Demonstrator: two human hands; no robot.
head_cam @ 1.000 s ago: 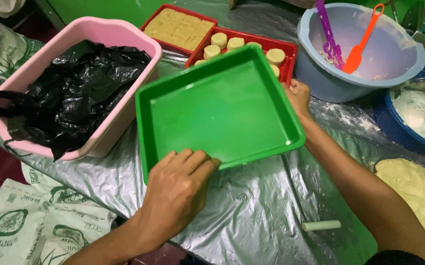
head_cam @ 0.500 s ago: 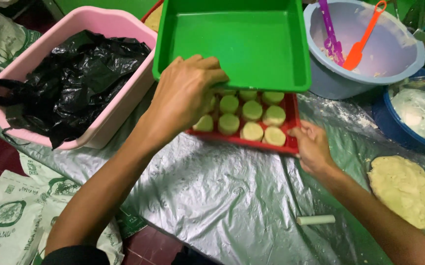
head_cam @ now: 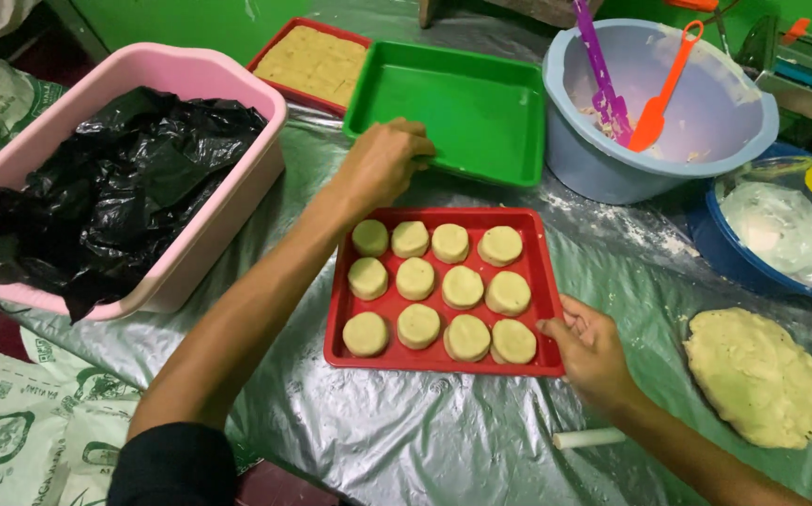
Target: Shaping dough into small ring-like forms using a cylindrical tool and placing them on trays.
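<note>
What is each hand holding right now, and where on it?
Left hand grips the green tray at its near-left rim; right hand holds the red tray at its near-right corner.

A home baking spot: a red tray [head_cam: 439, 356] of dough rounds [head_cam: 462, 287], a mixing bowl [head_cam: 659, 141] with spatulas [head_cam: 654, 112]

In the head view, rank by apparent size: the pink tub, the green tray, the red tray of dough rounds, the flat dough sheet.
1. Pink tub, largest.
2-3. Red tray and green tray: alike; the green one lies farther from the camera, so unranked.
4. Flat dough sheet, smallest.
</note>
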